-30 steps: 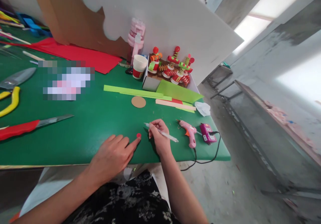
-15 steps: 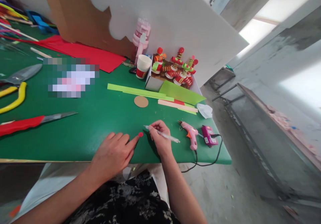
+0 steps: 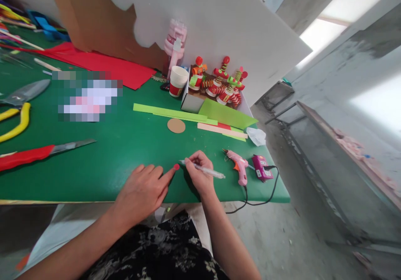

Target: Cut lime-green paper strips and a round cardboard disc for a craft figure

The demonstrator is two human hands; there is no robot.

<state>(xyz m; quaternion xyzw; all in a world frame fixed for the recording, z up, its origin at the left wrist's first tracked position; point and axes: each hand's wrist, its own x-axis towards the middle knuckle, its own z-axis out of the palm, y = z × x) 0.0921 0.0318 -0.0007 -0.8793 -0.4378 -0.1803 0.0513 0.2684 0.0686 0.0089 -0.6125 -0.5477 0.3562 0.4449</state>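
Observation:
My right hand (image 3: 199, 172) grips a clear pen (image 3: 209, 171), its tip pointing left and close to a small red paper disc (image 3: 176, 167). My left hand (image 3: 142, 190) rests on the table with the index finger stretched out onto the disc's left edge. Its other fingers are loosely bent and hold nothing. Just beyond my hands lies a round brown cardboard piece (image 3: 176, 126). Whether the pen tip touches the disc I cannot tell.
Right of my hands lie a pink glue gun (image 3: 238, 167) and a purple power socket (image 3: 262, 168) with a black cord. Paper strips (image 3: 169, 112), paper cups (image 3: 178, 81) and a box (image 3: 190, 100) of spring figures stand behind. Leftward are a red-handled knife (image 3: 28, 156) and yellow-handled shears (image 3: 23, 123).
The pen tip has shifted slightly down and left, nearer the red disc. My left index finger stays on the disc. The view has moved a little.

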